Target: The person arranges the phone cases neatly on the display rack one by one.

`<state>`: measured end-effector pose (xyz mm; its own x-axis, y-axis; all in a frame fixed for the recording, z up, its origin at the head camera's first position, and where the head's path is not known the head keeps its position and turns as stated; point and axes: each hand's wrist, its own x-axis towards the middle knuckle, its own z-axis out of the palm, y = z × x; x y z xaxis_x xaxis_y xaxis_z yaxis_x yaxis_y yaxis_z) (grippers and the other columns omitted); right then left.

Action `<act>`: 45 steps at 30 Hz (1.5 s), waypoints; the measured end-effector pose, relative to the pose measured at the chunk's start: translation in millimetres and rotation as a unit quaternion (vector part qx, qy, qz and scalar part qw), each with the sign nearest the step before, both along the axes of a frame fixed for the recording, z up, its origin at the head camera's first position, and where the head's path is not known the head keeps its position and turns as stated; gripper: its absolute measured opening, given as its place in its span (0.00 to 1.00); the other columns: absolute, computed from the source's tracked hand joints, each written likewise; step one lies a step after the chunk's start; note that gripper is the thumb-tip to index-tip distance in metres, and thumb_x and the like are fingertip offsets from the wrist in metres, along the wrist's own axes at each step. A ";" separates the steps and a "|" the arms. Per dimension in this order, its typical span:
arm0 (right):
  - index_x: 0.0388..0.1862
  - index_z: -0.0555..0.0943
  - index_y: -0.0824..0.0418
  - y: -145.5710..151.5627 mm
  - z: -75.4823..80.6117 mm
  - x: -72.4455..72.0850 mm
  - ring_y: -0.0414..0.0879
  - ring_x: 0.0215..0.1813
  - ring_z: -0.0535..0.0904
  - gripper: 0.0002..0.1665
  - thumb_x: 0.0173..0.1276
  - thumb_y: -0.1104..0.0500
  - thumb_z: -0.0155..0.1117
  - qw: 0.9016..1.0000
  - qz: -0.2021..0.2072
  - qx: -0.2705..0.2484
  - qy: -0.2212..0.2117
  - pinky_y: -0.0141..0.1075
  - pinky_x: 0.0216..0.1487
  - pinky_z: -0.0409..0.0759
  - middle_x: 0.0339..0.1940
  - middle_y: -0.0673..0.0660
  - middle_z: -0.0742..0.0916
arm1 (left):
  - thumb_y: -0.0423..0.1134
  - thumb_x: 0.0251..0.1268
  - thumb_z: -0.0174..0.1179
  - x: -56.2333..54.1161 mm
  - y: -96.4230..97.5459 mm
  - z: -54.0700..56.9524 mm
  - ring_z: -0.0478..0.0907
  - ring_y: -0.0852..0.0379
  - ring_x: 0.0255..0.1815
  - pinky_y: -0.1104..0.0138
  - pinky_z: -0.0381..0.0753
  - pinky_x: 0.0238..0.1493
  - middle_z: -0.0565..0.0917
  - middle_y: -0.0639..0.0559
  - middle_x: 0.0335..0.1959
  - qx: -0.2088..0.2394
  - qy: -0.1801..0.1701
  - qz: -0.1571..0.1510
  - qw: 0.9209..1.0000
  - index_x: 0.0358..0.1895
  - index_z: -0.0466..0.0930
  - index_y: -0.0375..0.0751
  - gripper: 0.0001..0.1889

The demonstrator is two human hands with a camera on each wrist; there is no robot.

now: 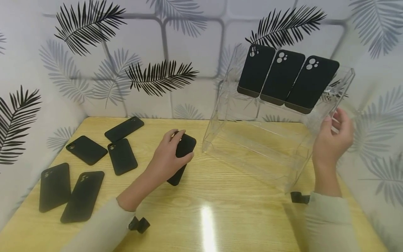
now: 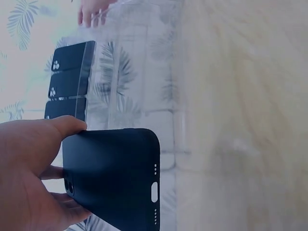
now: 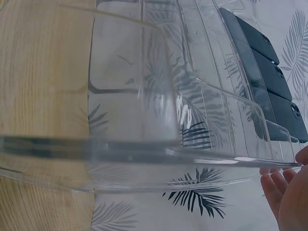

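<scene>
My left hand (image 1: 168,155) holds a black phone case (image 1: 182,154) above the table, thumb on one long edge and fingers on the other. In the left wrist view the case (image 2: 115,173) shows its bottom edge with a charging-port cutout. A clear tiered display stand (image 1: 252,140) stands at the right. Its top tier bears three black phone cases (image 1: 283,77) side by side, leaning back with camera cutouts up. My right hand (image 1: 335,134) grips the stand's right side panel near its upper part; in the right wrist view the thumb and fingers (image 3: 274,192) lie on either side of that panel.
On the left of the wooden table (image 1: 220,210) lie several more black phone cases (image 1: 122,156), two of them near the front left (image 1: 83,196). A leaf-patterned wall covering (image 1: 189,94) rises behind the table and at both sides. The stand's lower tiers hold no cases.
</scene>
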<state>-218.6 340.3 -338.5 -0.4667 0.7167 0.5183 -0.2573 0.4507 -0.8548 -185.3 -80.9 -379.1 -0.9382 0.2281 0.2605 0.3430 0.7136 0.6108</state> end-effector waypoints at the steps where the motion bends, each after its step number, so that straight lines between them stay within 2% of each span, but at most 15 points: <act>1: 0.61 0.82 0.47 -0.7 0.3 0.1 0.32 0.51 0.79 0.18 0.74 0.58 0.59 1.000 0.001 0.001 0.000 0.28 0.50 0.75 0.48 0.38 0.82 | 0.51 0.67 0.66 -2.2 4.5 2.8 0.68 0.39 0.71 0.44 0.74 0.65 0.59 0.41 0.77 0.005 0.003 -0.004 1.000 0.78 0.60 0.46 0.40; 6: 0.62 0.82 0.47 -2.4 1.1 0.2 0.33 0.52 0.79 0.19 0.75 0.57 0.59 1.000 0.006 -0.003 -0.005 0.28 0.51 0.75 0.50 0.39 0.82 | 0.53 0.68 0.65 -14.5 30.1 16.8 0.66 0.41 0.73 0.45 0.73 0.66 0.57 0.43 0.78 0.023 0.012 -0.030 0.999 0.79 0.59 0.48 0.40; 12: 0.62 0.82 0.46 -2.5 3.4 1.3 0.34 0.53 0.78 0.19 0.75 0.57 0.59 0.999 0.009 -0.033 -0.023 0.29 0.54 0.74 0.53 0.41 0.83 | 0.52 0.68 0.64 -31.4 65.7 28.9 0.70 0.42 0.69 0.49 0.78 0.62 0.58 0.43 0.77 0.046 0.034 -0.062 0.996 0.79 0.58 0.47 0.40; 16: 0.62 0.82 0.46 -2.8 5.0 3.0 0.33 0.53 0.78 0.19 0.75 0.57 0.59 0.999 0.009 -0.034 -0.026 0.29 0.53 0.74 0.53 0.41 0.83 | 0.52 0.69 0.64 -42.1 91.7 38.3 0.71 0.43 0.68 0.50 0.76 0.64 0.58 0.44 0.77 0.057 0.041 -0.070 0.995 0.80 0.57 0.47 0.40; 19: 0.62 0.82 0.46 -1.7 4.7 3.8 0.33 0.53 0.78 0.19 0.75 0.58 0.59 0.999 0.009 -0.036 -0.025 0.29 0.53 0.73 0.52 0.41 0.83 | 0.53 0.70 0.63 -49.1 111.0 47.3 0.73 0.43 0.67 0.51 0.78 0.62 0.59 0.44 0.77 0.054 0.054 -0.066 0.995 0.80 0.57 0.48 0.40; 24: 0.62 0.82 0.46 -0.7 3.4 3.4 0.33 0.52 0.78 0.19 0.74 0.58 0.59 0.999 0.009 -0.034 -0.020 0.29 0.52 0.73 0.51 0.40 0.83 | 0.58 0.69 0.61 -58.6 140.6 63.2 0.77 0.47 0.64 0.54 0.82 0.48 0.61 0.47 0.77 0.025 0.084 -0.045 0.995 0.80 0.57 0.53 0.40; 30: 0.61 0.82 0.46 -1.0 2.7 2.0 0.33 0.52 0.79 0.19 0.74 0.58 0.60 0.999 0.010 -0.028 -0.016 0.29 0.51 0.74 0.50 0.39 0.82 | 0.57 0.69 0.61 -65.6 168.1 82.7 0.68 0.50 0.72 0.55 0.80 0.55 0.59 0.49 0.78 0.045 0.079 -0.050 0.995 0.80 0.56 0.56 0.39; 33: 0.61 0.83 0.46 -1.3 3.0 1.4 0.33 0.52 0.79 0.19 0.74 0.58 0.60 1.000 0.009 -0.026 -0.015 0.29 0.51 0.75 0.50 0.40 0.83 | 0.58 0.69 0.61 -68.7 180.3 91.4 0.66 0.51 0.73 0.57 0.80 0.57 0.58 0.49 0.78 0.049 0.083 -0.056 0.994 0.80 0.56 0.56 0.40; 38: 0.61 0.83 0.46 -1.0 3.0 0.7 0.33 0.52 0.79 0.19 0.74 0.57 0.60 1.000 0.007 -0.025 -0.015 0.29 0.52 0.75 0.50 0.39 0.82 | 0.61 0.69 0.60 -73.8 201.8 105.8 0.67 0.54 0.73 0.62 0.80 0.56 0.58 0.51 0.78 0.035 0.111 -0.051 0.992 0.80 0.55 0.58 0.40; 43: 0.61 0.82 0.46 -2.3 2.9 1.8 0.33 0.52 0.79 0.19 0.74 0.57 0.59 1.000 0.008 -0.026 -0.016 0.29 0.52 0.74 0.51 0.39 0.82 | 0.64 0.69 0.59 -76.5 224.8 117.4 0.64 0.57 0.74 0.66 0.81 0.50 0.59 0.53 0.78 0.019 0.144 -0.039 0.989 0.80 0.55 0.60 0.40; 45: 0.62 0.82 0.45 -2.4 3.3 2.6 0.33 0.53 0.78 0.19 0.74 0.56 0.59 0.999 0.006 -0.025 -0.021 0.29 0.53 0.74 0.52 0.40 0.83 | 0.64 0.69 0.58 -76.9 235.6 120.8 0.64 0.57 0.74 0.67 0.81 0.50 0.59 0.52 0.78 0.016 0.160 -0.044 0.986 0.80 0.55 0.60 0.40</act>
